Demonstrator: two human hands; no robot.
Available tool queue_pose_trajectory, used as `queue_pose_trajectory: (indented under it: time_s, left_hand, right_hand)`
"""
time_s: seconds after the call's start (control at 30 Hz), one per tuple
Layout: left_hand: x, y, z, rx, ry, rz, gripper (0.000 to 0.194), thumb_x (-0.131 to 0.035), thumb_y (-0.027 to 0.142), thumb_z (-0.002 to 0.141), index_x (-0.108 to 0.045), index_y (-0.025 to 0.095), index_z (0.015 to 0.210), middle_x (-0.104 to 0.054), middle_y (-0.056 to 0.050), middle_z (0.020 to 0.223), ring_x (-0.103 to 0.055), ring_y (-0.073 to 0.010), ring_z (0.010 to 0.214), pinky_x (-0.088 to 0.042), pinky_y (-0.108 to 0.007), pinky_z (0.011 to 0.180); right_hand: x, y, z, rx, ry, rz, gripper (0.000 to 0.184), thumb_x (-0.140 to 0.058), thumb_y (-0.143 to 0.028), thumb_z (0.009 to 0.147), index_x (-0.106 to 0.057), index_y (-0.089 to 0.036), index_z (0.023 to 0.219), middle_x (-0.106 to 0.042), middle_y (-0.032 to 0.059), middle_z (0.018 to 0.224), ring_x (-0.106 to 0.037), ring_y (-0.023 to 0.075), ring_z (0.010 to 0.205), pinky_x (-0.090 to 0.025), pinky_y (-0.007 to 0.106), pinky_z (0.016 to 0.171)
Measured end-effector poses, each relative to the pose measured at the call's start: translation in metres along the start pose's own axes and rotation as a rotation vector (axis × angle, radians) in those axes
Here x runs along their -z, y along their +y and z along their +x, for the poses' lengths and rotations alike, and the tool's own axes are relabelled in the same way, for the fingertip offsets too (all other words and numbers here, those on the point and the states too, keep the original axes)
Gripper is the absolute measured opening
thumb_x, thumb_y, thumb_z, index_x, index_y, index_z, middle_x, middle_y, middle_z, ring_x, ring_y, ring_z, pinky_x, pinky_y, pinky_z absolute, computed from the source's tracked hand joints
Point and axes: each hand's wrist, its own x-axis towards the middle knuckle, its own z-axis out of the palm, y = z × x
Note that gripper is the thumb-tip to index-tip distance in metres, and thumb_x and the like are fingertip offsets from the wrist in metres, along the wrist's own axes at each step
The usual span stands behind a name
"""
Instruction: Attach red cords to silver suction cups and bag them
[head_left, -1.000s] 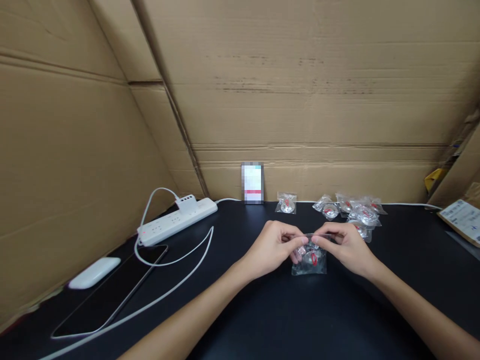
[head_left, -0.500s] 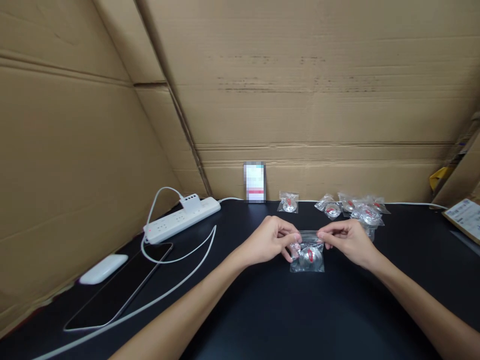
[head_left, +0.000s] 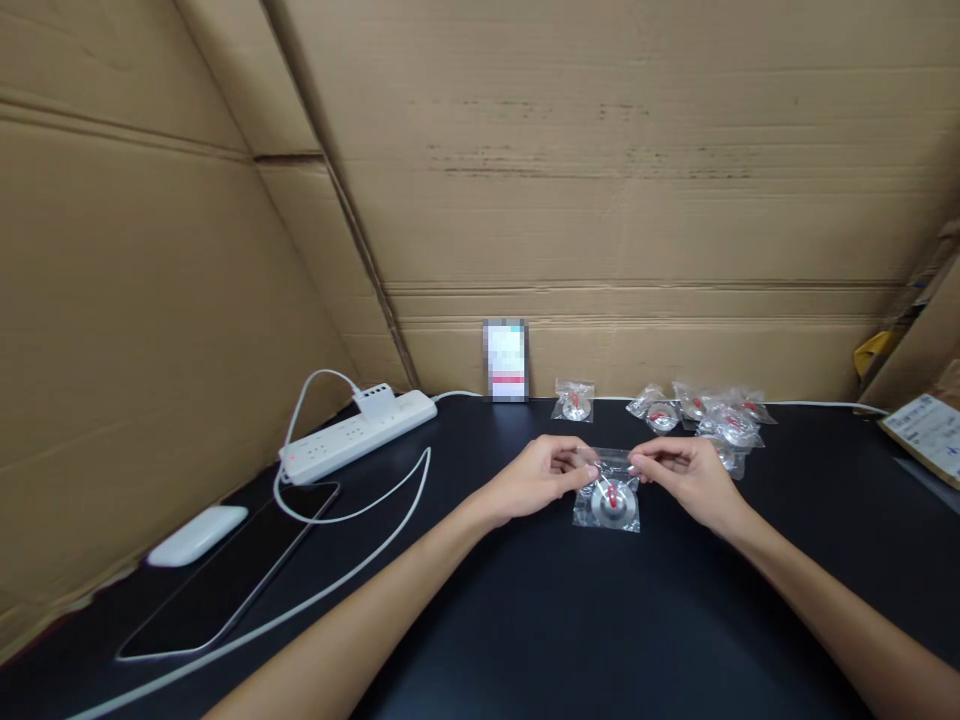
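Note:
A small clear plastic bag (head_left: 609, 502) with a round silver part and a red piece inside hangs over the black table (head_left: 570, 620). My left hand (head_left: 541, 477) pinches the bag's top left corner. My right hand (head_left: 686, 478) pinches its top right corner. Both hands are closed on the bag's upper edge. Behind my right hand lies a pile of several similar filled bags (head_left: 712, 418), and one single bag (head_left: 574, 400) lies apart near the cardboard wall.
A white power strip (head_left: 358, 438) with a plugged charger and white cable (head_left: 360, 512) lies at the left. A dark phone (head_left: 232, 570) and a white case (head_left: 196, 535) lie further left. A small card (head_left: 505, 360) leans on the cardboard wall. A labelled package (head_left: 926, 432) sits far right.
The bag has straightened out between my hands, and both hands have shifted slightly away from me; the round part now hangs flat in the bag.

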Motion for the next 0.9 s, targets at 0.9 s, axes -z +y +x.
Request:
queue_pose_trajectory:
  time_s: [0.9]
  left_hand:
    - [0.063,-0.045,0.1,0.129,0.934,0.509,0.017,-0.057,0.027,0.083,-0.068,0.016,0.089,-0.073,-0.011,0.086,-0.068,-0.0247,0.086,-0.048,-0.032,0.078]
  right_hand:
    - [0.003,0.022,0.015,-0.062,0.068,-0.074,0.032,-0.065,-0.046,0.081,-0.07,-0.015,0.081,-0.07,0.0066,0.072,-0.061,0.0153,0.062,-0.049,0.027,0.059]
